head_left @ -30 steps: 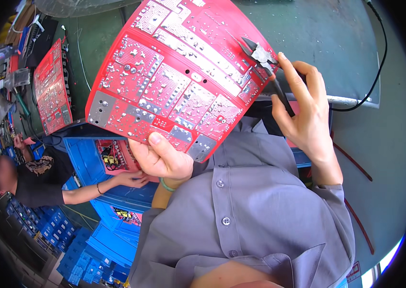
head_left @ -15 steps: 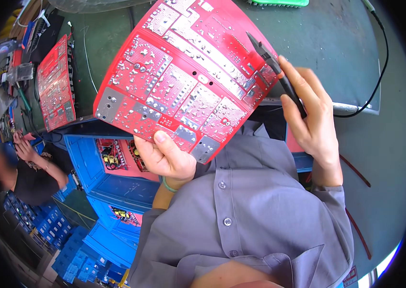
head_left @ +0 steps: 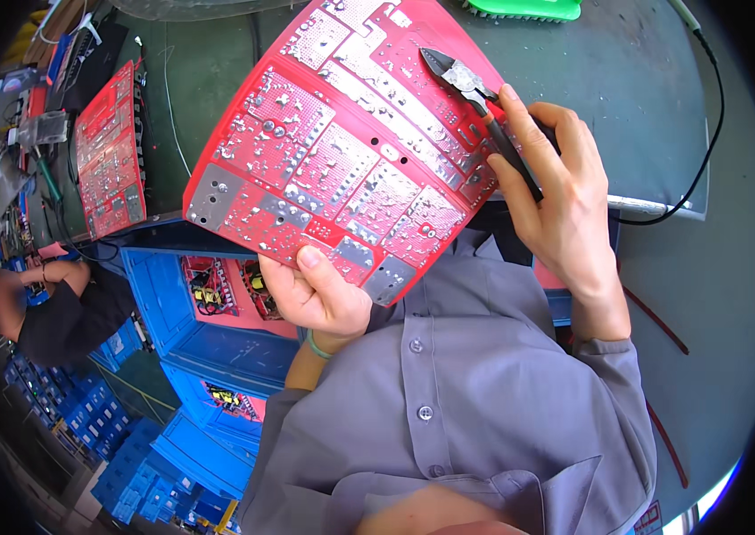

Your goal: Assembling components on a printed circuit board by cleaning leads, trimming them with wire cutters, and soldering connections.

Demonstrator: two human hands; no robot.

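Note:
A large red circuit board [head_left: 306, 169] is tilted up in front of me, its soldered side showing. My left hand [head_left: 319, 290] pinches its near edge, thumb on top and the other fingers mostly hidden underneath. In my right hand [head_left: 565, 183] is a pair of side cutters [head_left: 471, 85] with dark handles. Their jaws lie over the upper right part of the board, pointing up and left. Whether the jaw tips touch the board I cannot tell.
A second red circuit board [head_left: 110, 152] rests at the left of the green table [head_left: 609, 62]. Blue crates [head_left: 159, 303] with boards inside stand below. A green brush [head_left: 529, 7] lies at the far edge. Another person [head_left: 74, 303] sits at far left, near scattered tools.
My right hand has moved left, bringing the side cutters further over the board, and their jaws now look wider. The board has shifted slightly right. The other person's arm has moved.

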